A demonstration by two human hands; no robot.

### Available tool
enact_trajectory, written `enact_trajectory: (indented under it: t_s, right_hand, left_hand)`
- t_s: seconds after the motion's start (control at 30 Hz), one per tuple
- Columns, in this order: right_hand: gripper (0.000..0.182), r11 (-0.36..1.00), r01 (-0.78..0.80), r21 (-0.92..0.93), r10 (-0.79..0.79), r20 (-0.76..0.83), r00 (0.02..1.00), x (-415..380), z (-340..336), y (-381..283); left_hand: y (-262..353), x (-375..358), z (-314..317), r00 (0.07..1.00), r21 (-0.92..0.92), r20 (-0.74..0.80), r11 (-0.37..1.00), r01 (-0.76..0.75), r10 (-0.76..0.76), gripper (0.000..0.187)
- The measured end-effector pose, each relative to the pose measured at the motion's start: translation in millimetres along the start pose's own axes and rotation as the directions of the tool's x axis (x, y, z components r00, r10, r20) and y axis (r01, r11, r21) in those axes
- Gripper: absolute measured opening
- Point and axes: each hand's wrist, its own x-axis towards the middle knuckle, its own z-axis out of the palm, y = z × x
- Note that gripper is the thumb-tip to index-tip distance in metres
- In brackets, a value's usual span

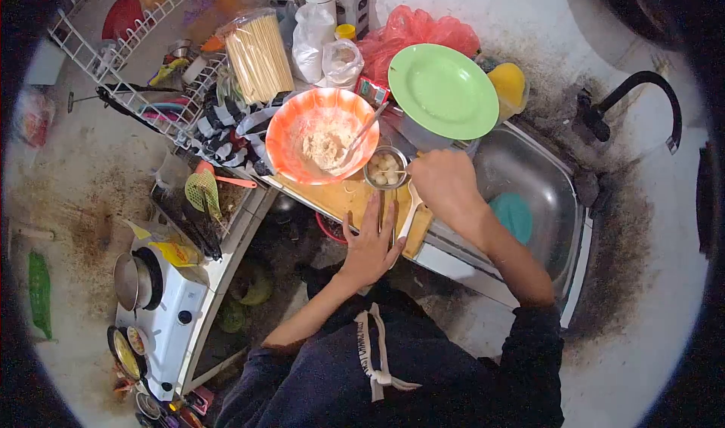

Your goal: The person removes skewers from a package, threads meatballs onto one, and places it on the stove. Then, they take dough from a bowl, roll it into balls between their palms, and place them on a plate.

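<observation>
My right hand (444, 180) is closed beside a small metal bowl (385, 156) holding several pale round balls (386, 169). A thin stick, like a skewer (400, 173), runs from its fingers over the balls. My left hand (368, 245) lies spread at the board's front edge, fingertips just below the metal bowl, over slim utensil handles. A pale spoon (411, 215) rests between the two hands. Behind stands an orange and white bowl (281, 142) with a lumpy, floury mixture (323, 148) and a metal spoon (364, 135) leaning in it.
Under the bowls is a wooden cutting board (343, 198). A green plate (442, 88) stands behind, beside a bundle of skewers (260, 56) and a red plastic bag (423, 33). The sink (555, 194) with its black tap (653, 80) is right; the stove (170, 315) is left.
</observation>
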Motion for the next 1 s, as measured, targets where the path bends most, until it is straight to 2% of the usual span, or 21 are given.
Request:
enact_trajectory:
  t_s: [0.1, 0.17, 0.2, 0.27, 0.3, 0.37, 0.4, 0.47, 0.57, 0.73, 0.8, 0.87, 1.0]
  right_hand:
    - [0.008, 0.999, -0.043, 0.004, 0.043, 0.040, 0.998, -6.9, -0.8, 4.0]
    - [0.012, 0.981, -0.185, 0.062, 0.173, 0.160, 0.972, -18.7, -12.6, 5.1]
    - [0.012, 0.980, -0.189, 0.056, 0.179, 0.158, 0.971, -26.7, -12.8, 6.6]
    - [0.015, 0.942, -0.279, 0.189, 0.285, -0.007, 0.958, -46.5, -10.4, 9.9]
    - [0.015, 0.941, -0.285, 0.184, 0.292, -0.007, 0.957, -56.1, -10.0, 11.7]
    - [0.018, 0.867, -0.348, 0.356, 0.389, -0.050, 0.920, -74.1, -9.8, 16.2]
    - [0.018, 0.868, -0.354, 0.349, 0.395, -0.052, 0.917, -84.0, -8.8, 18.4]
    - [0.018, 0.820, -0.503, 0.275, 0.504, 0.072, 0.861, -101.1, -7.5, 21.8]
    - [0.019, 0.797, -0.557, 0.233, 0.559, 0.064, 0.827, -113.3, -20.9, 21.0]
    - [0.019, 0.797, -0.577, 0.181, 0.571, 0.088, 0.816, -120.0, -17.7, 22.9]
    - [0.020, 0.801, -0.572, 0.176, 0.568, 0.078, 0.820, -118.1, -17.2, 22.8]
    - [0.020, 0.793, -0.602, 0.095, 0.587, 0.149, 0.796, -114.6, -18.2, 23.1]
    - [0.020, 0.831, -0.554, 0.060, 0.546, 0.106, 0.831, -111.1, -22.2, 24.8]
  left_hand:
    - [0.9, 0.1, -0.2, 1.000, -0.007, 0.004, 1.000, 0.000, 0.000, 0.066]
    - [2.4, 1.6, -0.7, 1.000, -0.004, 0.010, 1.000, 0.002, -0.002, 0.066]
    - [3.3, 1.8, -1.7, 1.000, -0.011, 0.018, 1.000, 0.013, -0.013, 0.066]
    - [3.5, 2.0, -2.0, 1.000, -0.020, 0.026, 1.000, 0.018, -0.018, 0.066]
    - [3.1, 1.4, -1.7, 0.999, -0.033, 0.033, 0.999, 0.025, -0.024, 0.066]
    - [3.0, 1.2, -2.6, 0.999, -0.050, 0.038, 0.999, 0.022, -0.020, 0.066]
    - [3.7, 0.9, -4.5, 0.999, -0.073, 0.025, 0.997, 0.025, -0.023, 0.066]
    - [5.3, 2.5, -6.7, 1.000, -0.104, 0.010, 0.994, 0.025, -0.024, 0.066]
    - [7.3, 2.6, -5.8, 1.000, -0.095, 0.006, 0.995, -0.021, 0.022, 0.063]
    - [12.3, 5.8, -10.6, 0.987, 0.010, 0.032, 0.988, -0.157, 0.156, 0.053]
    - [12.1, 6.0, -7.4, 0.984, 0.030, 0.039, 0.984, -0.174, 0.173, 0.052]
    - [10.5, 5.7, -4.5, 0.982, 0.053, 0.046, 0.981, -0.187, 0.185, 0.051]
    - [8.6, 6.4, -2.3, 0.972, 0.113, 0.049, 0.966, -0.233, 0.229, 0.051]
